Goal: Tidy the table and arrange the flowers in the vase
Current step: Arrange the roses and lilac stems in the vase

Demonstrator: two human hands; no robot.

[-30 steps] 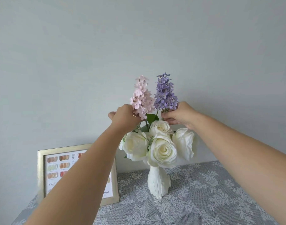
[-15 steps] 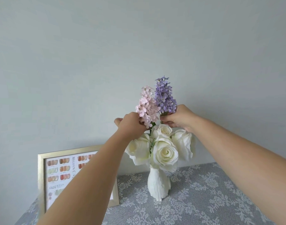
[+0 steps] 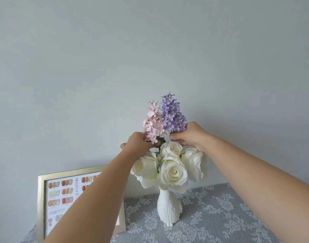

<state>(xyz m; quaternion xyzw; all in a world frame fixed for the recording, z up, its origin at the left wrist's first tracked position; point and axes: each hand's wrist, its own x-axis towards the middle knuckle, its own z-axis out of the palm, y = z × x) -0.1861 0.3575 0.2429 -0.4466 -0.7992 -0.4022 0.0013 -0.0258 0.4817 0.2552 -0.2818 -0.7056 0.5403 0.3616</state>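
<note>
A white ribbed vase [image 3: 169, 208] stands on the lace-covered table [image 3: 220, 216] and holds several white roses [image 3: 174, 172]. Above the roses rise a pink flower spike [image 3: 153, 122] and a purple flower spike [image 3: 173, 114], side by side and touching. My left hand [image 3: 138, 144] is closed around the base of the pink spike. My right hand [image 3: 188, 135] pinches the stem just under the purple spike. The lower stems are hidden behind the roses.
A gold-framed colour chart [image 3: 62, 195] leans against the grey wall at the left, partly behind my left forearm. The table's back edge meets the wall just behind the vase.
The pink spike has moved right, closing the gap to the purple one. Both hands have come closer together, and the spikes sit lower against the roses.
</note>
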